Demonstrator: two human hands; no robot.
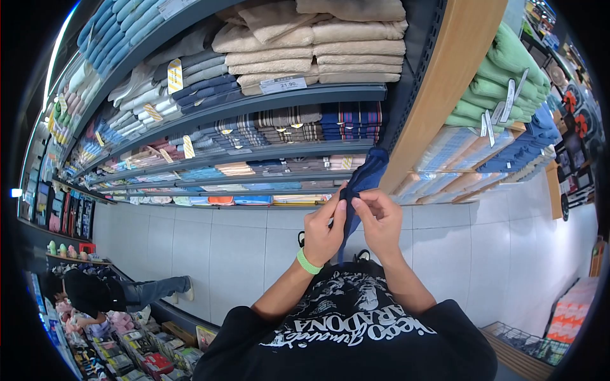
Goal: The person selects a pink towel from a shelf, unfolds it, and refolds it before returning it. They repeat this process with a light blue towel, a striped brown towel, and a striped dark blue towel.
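Note:
Both my hands are in front of my body, pinching a navy blue cloth (372, 170) between thumbs and fingers. It could be a towel or a garment; its kind is not clear. My left hand (324, 230), with a green band (309, 261) on the wrist, grips it from the left side. Close beside it, my right hand (383, 221) pinches the same dark edge, thumb and fingertips pressed together. One end of the cloth rises above my fingers toward the shelf, while a narrow part hangs down between my wrists. My fingers hide the middle of it.
Shelves ahead carry folded beige towels (359, 49), plaid fabrics (289, 124) and other stacks. A wooden post (438, 95) divides them from green towels (502, 70) at right. Another person (95, 292) leans over merchandise at lower left. Grey tiled floor (210, 254) lies below.

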